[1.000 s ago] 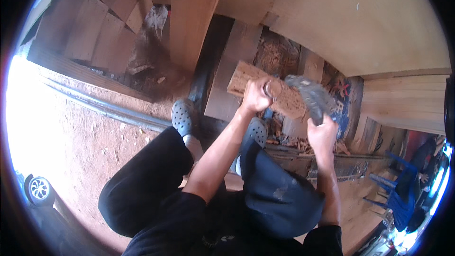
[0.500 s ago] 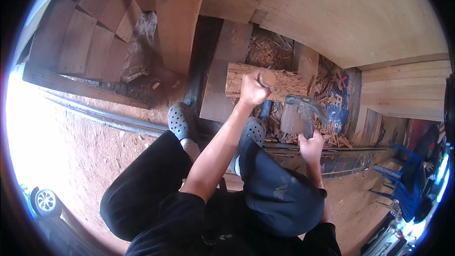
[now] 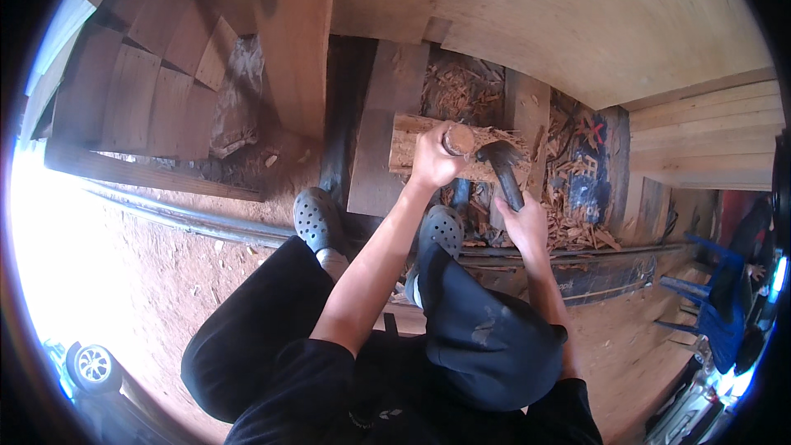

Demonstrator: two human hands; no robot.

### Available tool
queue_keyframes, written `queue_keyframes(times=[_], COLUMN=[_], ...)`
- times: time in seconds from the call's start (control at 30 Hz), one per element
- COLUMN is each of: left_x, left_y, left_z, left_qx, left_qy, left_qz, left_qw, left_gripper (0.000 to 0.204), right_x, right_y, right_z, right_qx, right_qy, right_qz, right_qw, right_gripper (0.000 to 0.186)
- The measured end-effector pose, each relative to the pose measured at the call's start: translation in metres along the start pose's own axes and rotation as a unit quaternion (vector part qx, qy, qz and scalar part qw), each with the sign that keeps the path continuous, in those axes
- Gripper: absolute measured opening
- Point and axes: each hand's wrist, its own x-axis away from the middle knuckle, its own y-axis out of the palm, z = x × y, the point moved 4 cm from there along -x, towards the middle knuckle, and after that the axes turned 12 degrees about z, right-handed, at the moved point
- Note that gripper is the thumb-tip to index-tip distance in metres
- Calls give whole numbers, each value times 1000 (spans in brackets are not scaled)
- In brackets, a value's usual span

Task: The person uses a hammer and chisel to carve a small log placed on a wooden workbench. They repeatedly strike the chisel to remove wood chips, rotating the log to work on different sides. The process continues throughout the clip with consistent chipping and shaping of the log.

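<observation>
My left hand [image 3: 432, 165] is closed around an upright tool with a round wooden end [image 3: 458, 140], held over a rough, splintered wood block [image 3: 405, 145]; the tool's lower end is hidden. My right hand [image 3: 523, 227] grips the handle of a hammer [image 3: 503, 169], whose dark head is just right of the tool's top, over the block. Wood chips [image 3: 577, 222] lie around the block, and a flat board [image 3: 371, 181] is beneath or beside its left end.
Leaning boards [image 3: 148, 99] stand at upper left, beside a plank [image 3: 292, 49]. A plywood sheet [image 3: 577, 25] spans the top. Metal pipes [image 3: 198, 214] run left of my sandalled feet. A blue plastic chair [image 3: 717, 313] and part of another person [image 3: 750, 239] are at right; a wheel [image 3: 92, 363] at lower left.
The hammer has swung left and up toward the top of the held tool, my right hand rising with it. My left hand keeps its grip on the tool, with only slight movement.
</observation>
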Motion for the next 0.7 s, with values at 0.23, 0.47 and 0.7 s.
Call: queue_keyframes(times=[0.23, 0.47, 0.7], left_x=[-5, -19, -27], left_y=[-2, 3, -1], left_z=[27, 24, 11], left_qx=[-40, 29, 92], left_qy=[8, -8, -73], left_qz=[-12, -136, -231], left_qw=[999, 990, 966], left_gripper=[34, 37, 37], right_x=[-4, -16, -14], right_y=[-13, -22, -19], right_z=[-27, -45, -45], right_qx=[22, 71, 88], right_qy=[-66, -89, -91], right_qz=[-17, -56, -55], right_qw=[997, 992, 990], right_gripper=[44, 39, 40])
